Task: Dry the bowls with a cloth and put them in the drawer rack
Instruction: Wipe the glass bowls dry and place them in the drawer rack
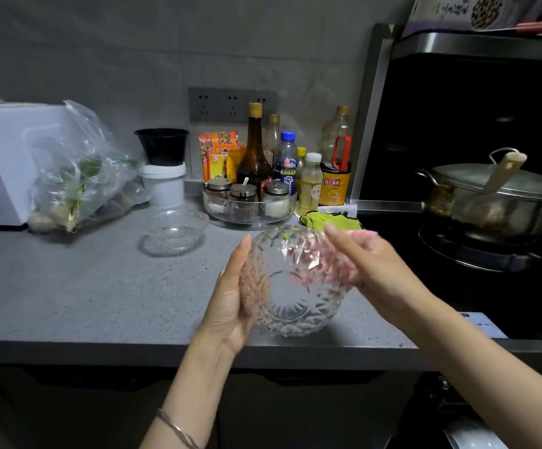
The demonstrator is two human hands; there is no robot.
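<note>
A cut-glass bowl (290, 283) is held tilted above the grey counter's front edge, its base turned toward me. My left hand (230, 303) cups its left side, the fingers showing through the glass. My right hand (360, 254) grips the rim on the right, fingers reaching inside the bowl. A second, smaller clear glass bowl (175, 230) stands upright on the counter to the back left. A yellow-green cloth (331, 221) lies on the counter behind the held bowl, next to the hob. No drawer rack is in view.
A round tray of spice jars (248, 205) and several bottles (282, 160) stand at the back. A plastic bag of vegetables (78, 183) leans on a white appliance (0, 163) at the left. A lidded steel pot (496, 196) sits on the hob at the right.
</note>
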